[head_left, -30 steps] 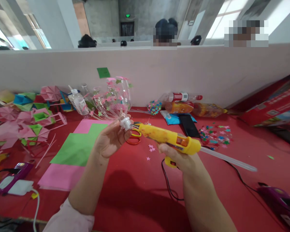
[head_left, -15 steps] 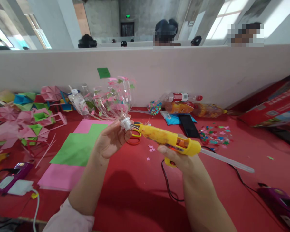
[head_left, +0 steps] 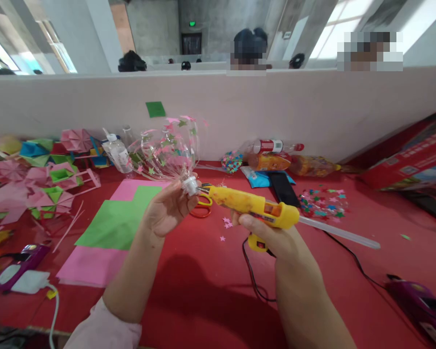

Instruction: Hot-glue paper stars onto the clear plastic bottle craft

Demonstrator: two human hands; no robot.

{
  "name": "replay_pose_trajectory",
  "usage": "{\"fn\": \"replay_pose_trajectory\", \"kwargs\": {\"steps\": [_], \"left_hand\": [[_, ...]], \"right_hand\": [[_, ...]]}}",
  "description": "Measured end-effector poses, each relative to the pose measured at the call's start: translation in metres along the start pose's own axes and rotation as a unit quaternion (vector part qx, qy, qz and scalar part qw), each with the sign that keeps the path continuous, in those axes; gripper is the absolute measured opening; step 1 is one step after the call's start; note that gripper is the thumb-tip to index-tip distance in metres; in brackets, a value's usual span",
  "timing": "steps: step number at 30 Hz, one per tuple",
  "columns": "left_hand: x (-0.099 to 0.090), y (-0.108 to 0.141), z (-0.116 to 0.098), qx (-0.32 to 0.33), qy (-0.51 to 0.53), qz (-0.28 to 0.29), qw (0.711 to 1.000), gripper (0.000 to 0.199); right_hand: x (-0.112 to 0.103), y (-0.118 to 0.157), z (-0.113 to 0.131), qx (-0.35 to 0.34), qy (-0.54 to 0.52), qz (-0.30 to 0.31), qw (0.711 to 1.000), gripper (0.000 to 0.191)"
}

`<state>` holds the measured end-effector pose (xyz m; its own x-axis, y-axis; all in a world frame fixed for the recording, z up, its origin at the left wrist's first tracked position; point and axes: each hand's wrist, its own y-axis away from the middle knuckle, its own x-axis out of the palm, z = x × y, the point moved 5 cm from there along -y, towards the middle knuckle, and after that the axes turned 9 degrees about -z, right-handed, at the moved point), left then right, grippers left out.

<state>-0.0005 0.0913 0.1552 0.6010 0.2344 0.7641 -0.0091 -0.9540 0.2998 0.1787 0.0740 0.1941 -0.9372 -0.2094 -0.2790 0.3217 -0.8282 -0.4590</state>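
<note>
My left hand (head_left: 170, 206) is closed around the white base of a clear plastic ornament (head_left: 191, 185), whose thin curved strands fan upward with pink and green stars on them. In my right hand (head_left: 267, 230) is a yellow hot glue gun (head_left: 240, 199), its metal nozzle at the base, touching or very close. A clear glue stick (head_left: 343, 232) juts from the gun's back end. Behind the nozzle lie scissors (head_left: 202, 208) with red and yellow handles, partly hidden. Small pink stars (head_left: 226, 223) are scattered on the red table (head_left: 203, 276) below the gun.
Green paper (head_left: 112, 218) and pink sheets lie at left, beside folded-paper models (head_left: 43, 174). Bottles (head_left: 269, 162), a phone (head_left: 284, 189) and loose stars (head_left: 323, 203) are at right. A black cord (head_left: 359, 261) runs to a purple power strip (head_left: 417, 300). A white partition (head_left: 276, 106) stands behind.
The rear of the glue gun has shifted slightly left and up, and my right hand's grip on it has changed. The nozzle stays at the base; my left hand is nearly still.
</note>
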Motion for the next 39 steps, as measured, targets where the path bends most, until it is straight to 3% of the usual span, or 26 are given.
{"fn": "replay_pose_trajectory", "kwargs": {"steps": [6,11,14,18,23,27,32,39], "left_hand": [[-0.002,-0.003,-0.001,0.002,-0.001,0.003,1.0,0.036],[-0.002,-0.005,0.001,0.005,0.007,-0.006,1.0,0.031],[-0.002,-0.007,0.0,0.011,0.025,-0.005,1.0,0.025],[-0.002,-0.011,0.003,0.009,0.019,0.039,0.999,0.023],[0.005,-0.013,0.037,-0.034,-0.027,0.136,0.99,0.028],[0.011,-0.012,0.068,-0.072,-0.008,0.172,0.982,0.029],[0.011,-0.009,0.082,-0.103,-0.015,0.202,0.974,0.037],[0.01,-0.004,0.097,-0.154,-0.029,0.156,0.975,0.038]], "right_hand": [[0.005,-0.003,0.008,0.009,-0.038,0.016,0.999,0.029],[0.001,-0.003,0.0,0.032,-0.054,-0.002,0.998,0.021],[-0.008,-0.004,-0.009,0.034,-0.076,-0.066,0.994,0.024],[-0.016,-0.01,-0.018,0.007,-0.153,-0.205,0.967,0.026],[-0.006,-0.015,-0.032,0.022,-0.177,-0.327,0.928,0.035],[0.006,-0.011,-0.047,0.078,-0.211,-0.353,0.908,0.041],[0.002,-0.01,-0.061,0.127,-0.213,-0.378,0.892,0.041],[0.003,-0.012,-0.07,0.155,-0.231,-0.382,0.881,0.043]]}}
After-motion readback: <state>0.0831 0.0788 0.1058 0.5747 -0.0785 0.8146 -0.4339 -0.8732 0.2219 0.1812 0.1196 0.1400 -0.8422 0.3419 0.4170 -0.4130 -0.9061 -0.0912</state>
